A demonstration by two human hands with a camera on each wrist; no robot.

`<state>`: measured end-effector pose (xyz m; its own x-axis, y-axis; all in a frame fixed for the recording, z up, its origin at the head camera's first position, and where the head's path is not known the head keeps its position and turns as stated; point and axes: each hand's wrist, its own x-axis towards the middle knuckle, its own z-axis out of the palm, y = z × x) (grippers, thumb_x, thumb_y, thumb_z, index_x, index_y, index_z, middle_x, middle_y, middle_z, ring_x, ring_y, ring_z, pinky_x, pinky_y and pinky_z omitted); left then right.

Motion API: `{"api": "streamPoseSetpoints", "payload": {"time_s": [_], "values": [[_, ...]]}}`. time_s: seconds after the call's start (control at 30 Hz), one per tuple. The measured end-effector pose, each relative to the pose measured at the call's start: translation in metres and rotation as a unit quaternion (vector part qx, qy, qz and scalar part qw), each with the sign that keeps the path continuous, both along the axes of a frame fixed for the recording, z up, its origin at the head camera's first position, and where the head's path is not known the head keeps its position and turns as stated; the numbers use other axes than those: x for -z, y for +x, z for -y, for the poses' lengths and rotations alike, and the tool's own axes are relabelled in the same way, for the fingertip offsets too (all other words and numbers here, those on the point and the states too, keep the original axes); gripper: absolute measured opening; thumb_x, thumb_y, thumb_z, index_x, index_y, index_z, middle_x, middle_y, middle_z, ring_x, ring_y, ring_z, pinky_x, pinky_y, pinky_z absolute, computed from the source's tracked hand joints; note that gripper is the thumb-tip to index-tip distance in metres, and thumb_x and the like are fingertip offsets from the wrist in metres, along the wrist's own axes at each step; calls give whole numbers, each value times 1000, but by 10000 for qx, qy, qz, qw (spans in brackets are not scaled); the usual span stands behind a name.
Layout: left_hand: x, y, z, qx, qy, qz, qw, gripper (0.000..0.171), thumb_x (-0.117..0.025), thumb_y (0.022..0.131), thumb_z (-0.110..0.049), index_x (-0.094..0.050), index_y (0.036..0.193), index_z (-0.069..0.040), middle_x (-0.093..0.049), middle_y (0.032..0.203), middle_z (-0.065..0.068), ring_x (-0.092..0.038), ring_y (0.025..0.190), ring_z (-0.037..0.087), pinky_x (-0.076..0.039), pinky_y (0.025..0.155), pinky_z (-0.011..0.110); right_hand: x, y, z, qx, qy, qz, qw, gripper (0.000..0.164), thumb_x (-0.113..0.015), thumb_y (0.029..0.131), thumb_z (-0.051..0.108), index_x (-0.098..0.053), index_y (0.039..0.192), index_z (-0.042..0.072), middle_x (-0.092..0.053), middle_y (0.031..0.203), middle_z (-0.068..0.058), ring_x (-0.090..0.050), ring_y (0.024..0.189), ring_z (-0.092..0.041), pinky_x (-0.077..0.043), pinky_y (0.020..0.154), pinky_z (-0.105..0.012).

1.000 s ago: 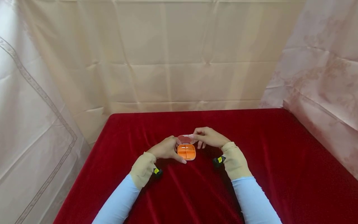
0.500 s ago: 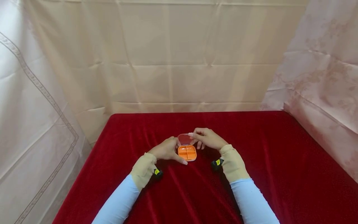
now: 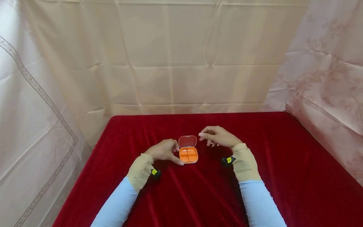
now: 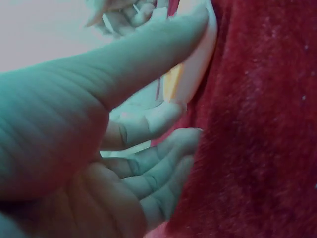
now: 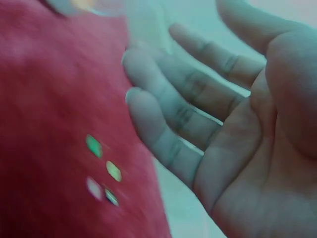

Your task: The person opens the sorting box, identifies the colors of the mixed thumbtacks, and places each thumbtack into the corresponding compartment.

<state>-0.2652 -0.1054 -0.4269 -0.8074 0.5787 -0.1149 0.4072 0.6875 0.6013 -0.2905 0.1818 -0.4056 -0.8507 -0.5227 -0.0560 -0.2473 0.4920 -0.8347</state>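
Observation:
A small orange pill box [image 3: 188,155] with four-way dividers lies on the red cloth, its clear lid [image 3: 187,141] raised at the far side. Its compartments look bare. My left hand [image 3: 164,150] is at the box's left side, thumb along the near left corner and fingers loosely bent. In the left wrist view the thumb overlaps the pale side of the box [image 4: 200,74]; whether it touches is unclear. To the right of the lid, my right hand [image 3: 221,136] is apart from it, fingers loosely bent around nothing. A blurred edge of the box [image 5: 101,7] shows in the right wrist view.
Several small coloured pieces, among them a green one [image 5: 94,146] and a yellow one [image 5: 114,171], lie on the cloth below the right hand. A red velvet cloth [image 3: 136,208] covers the table. Pale curtains [image 3: 187,56] hang behind and at both sides.
My right hand has let go of the lid and moved right, away from it. The lid stays raised. My left hand has shifted slightly left from the box.

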Motion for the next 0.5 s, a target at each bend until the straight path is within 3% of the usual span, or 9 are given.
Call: {"api": "streamPoseSetpoints", "payload": {"time_s": [0.1,0.27,0.5], "values": [[-2,0,2,136,26,-74,9999,44,-88,66,-39,-62,89,-12,-62,84,0,-56,79,13,-46,69,24,-5,0,-23,343,-15,-87,9994,39,-60,97,38,-62,119,6,-67,108,-16,-62,85,-37,-51,73,-50],[-1,0,3,336,149,-89,9993,39,-87,68,-39,-64,85,-13,-62,79,-2,-57,77,12,-47,68,24,6,-4,-49,692,566,-429,9951,26,-66,94,27,-65,112,9,-69,97,-12,-63,78,-28,-52,67,-39],[4,-4,1,521,429,-238,9974,40,-87,69,-38,-63,88,-13,-62,80,-1,-58,76,12,-48,68,24,16,-3,-57,736,1092,-141,9912,18,-72,88,19,-67,100,7,-70,87,-5,-61,74,-21,-52,65,-34]]}}
